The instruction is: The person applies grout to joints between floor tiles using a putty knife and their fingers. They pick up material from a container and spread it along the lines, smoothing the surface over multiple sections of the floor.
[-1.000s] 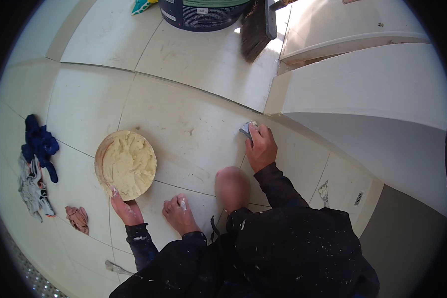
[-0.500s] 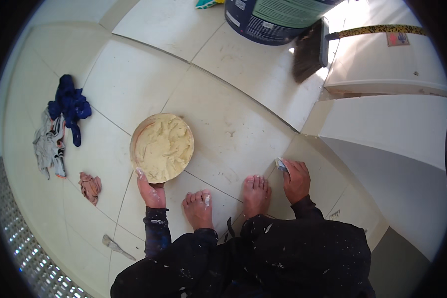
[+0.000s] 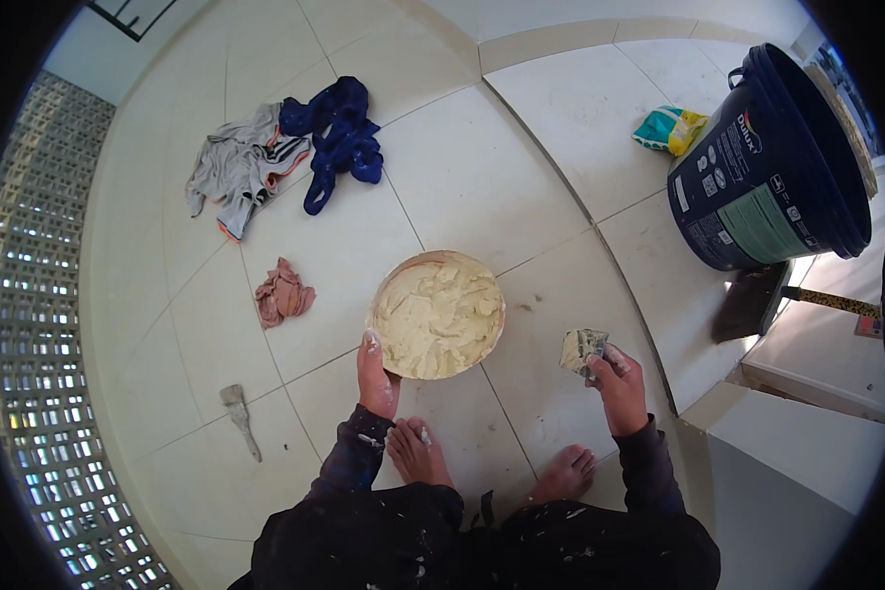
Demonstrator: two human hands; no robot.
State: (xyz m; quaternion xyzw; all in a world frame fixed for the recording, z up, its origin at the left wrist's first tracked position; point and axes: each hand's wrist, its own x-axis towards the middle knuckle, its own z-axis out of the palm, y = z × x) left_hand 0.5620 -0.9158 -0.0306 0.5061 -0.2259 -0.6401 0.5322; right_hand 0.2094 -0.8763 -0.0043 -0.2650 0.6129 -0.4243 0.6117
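My left hand (image 3: pixel 376 382) grips the lower left edge of a round bowl (image 3: pixel 378 298), its thumb lying against the rim. Thick cream-coloured putty (image 3: pixel 441 317) with a rough, ridged surface fills the bowl. To the right of it, my right hand (image 3: pixel 619 387) pinches a small square putty scraper (image 3: pixel 582 351) between thumb and fingers. Putty is smeared over the scraper's blade, and white smudges mark my fingers. The bowl and the scraper are apart.
On the tiles to the left lie a paintbrush (image 3: pixel 241 423), a pink rag (image 3: pixel 283 295), a grey garment (image 3: pixel 238 162) and a blue cloth (image 3: pixel 339 138). A dark bucket (image 3: pixel 757 177), a teal-and-yellow packet (image 3: pixel 671 131) and a broom (image 3: pixel 752 307) are on the right, beyond a floor ledge.
The view has swung round to the right. My right hand has moved forward from beside my right foot, and the scraper's putty-smeared face now shows. My left hand still holds the bowl.
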